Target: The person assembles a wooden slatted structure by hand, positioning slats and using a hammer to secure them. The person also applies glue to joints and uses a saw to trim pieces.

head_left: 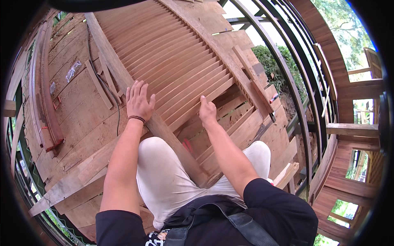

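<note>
A large wooden louver frame lies in front of me, with many thin slats [168, 67] set between its left rail [108, 51] and its notched right rail [223, 51]. My left hand [139, 102] rests on the left rail, fingers stretched out and slightly apart. At the nearest slat [186, 112], my right hand [208, 111] is closed, its thumb over the slat's edge and its curled fingers partly hidden. Between this slat and my knees the frame has an open gap, with boards showing below. The left rail runs down between my legs.
Loose strips [98, 84] and a black cable [89, 45] lie left of the frame. Farther left is a dark reddish moulded beam [41, 94]. A red-and-black tool [273, 98] lies at the right, near a wooden strip [254, 80] and a metal railing [283, 61].
</note>
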A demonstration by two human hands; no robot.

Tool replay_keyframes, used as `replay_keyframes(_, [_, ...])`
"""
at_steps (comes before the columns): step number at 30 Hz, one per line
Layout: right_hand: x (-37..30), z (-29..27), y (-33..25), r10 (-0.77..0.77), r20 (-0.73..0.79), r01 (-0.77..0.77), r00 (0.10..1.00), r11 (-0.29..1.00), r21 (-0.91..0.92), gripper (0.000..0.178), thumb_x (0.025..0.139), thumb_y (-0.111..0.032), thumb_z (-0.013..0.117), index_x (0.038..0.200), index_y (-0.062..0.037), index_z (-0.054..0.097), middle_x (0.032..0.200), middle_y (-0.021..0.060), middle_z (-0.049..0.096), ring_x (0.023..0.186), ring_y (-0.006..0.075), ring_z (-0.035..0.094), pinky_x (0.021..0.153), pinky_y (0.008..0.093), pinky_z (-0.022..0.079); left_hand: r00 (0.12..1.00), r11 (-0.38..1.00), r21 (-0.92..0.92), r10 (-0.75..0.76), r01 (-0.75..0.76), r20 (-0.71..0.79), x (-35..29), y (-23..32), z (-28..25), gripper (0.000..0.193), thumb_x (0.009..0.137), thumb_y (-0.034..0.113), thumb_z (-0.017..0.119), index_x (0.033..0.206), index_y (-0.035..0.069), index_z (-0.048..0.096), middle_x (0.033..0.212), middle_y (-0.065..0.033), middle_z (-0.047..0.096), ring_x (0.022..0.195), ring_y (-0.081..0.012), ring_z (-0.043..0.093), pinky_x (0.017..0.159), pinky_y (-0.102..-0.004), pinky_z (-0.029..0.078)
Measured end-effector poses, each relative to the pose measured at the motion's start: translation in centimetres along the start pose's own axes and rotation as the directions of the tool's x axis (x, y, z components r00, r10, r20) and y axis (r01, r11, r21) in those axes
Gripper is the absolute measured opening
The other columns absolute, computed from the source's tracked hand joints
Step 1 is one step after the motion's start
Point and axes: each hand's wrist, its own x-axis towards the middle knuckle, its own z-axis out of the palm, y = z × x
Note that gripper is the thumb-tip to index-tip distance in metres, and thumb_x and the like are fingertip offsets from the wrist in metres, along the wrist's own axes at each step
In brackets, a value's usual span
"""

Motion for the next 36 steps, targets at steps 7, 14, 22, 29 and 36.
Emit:
replay_keyframes(7, [0.5,0.1,0.6,-0.015,-0.018,0.016,1.0,1.0,0.025,0.066,0.099,-0.051,0.061,0.081,0.0127,0.063,0.086,0.0331,0.068,0.086,0.04,0.067,0.083,0.0473,0.05,0.999,1.0,0.016,0.003,-0.004,0.051,0.3,0.3,-0.7,0.052,0.094,0.035,0.064,0.14,0.01,0.056,0.152,-0.0096,0.049,0.15,-0.0284,0.036,0.127,-0.051,0.022])
replay_keyframes(14, [-0.7,-0.4,-0.6,-0.107,-0.066,0.106,0.992,0.994,-0.019,0.064,0.099,-0.049,0.063,0.079,0.0117,0.062,0.082,0.0291,0.067,0.082,0.0341,0.065,0.08,0.0461,0.05,0.999,1.0,0.027,-0.006,0.005,0.042,0.4,0.2,-0.7,0.053,0.094,0.035,0.064,0.141,0.011,0.056,0.152,-0.0092,0.049,0.15,-0.0282,0.036,0.127,-0.0506,0.023])
replay_keyframes(22, [-0.6,0.2,-0.6,-0.128,-0.115,0.141,0.985,0.983,0.114,0.06,0.1,-0.044,0.065,0.07,0.0071,0.055,0.068,0.0194,0.061,0.073,0.0276,0.063,0.072,0.0427,0.049,0.996,0.999,0.035,-0.027,0.024,0.089,0.5,0.4,-0.9,0.055,0.094,0.037,0.064,0.141,0.011,0.055,0.152,-0.0099,0.049,0.15,-0.0289,0.036,0.126,-0.0509,0.023])
replay_keyframes(29, [-1.2,0.0,-0.2,-0.091,-0.074,0.103,0.993,0.978,0.179,0.057,0.099,-0.042,0.067,0.072,0.0069,0.057,0.07,0.016,0.059,0.071,0.0217,0.052,0.07,0.0411,0.047,0.997,1.0,0.028,0.009,-0.011,0.079,0.3,0.6,-1.0,0.056,0.093,0.035,0.065,0.143,0.011,0.053,0.153,-0.0103,0.048,0.15,-0.0307,0.036,0.126,-0.052,0.023])
replay_keyframes(36, [-1.2,0.2,-0.5,-0.071,-0.045,0.081,0.996,0.952,0.295,0.052,0.099,-0.038,0.07,0.072,0.0043,0.057,0.074,0.0108,0.06,0.075,0.0164,0.051,0.069,0.0383,0.047,0.997,0.999,0.038,-0.002,-0.001,0.077,0.3,0.5,-1.2,0.054,0.093,0.031,0.062,0.143,0.012,0.053,0.153,-0.0104,0.048,0.15,-0.0308,0.037,0.126,-0.0526,0.023])
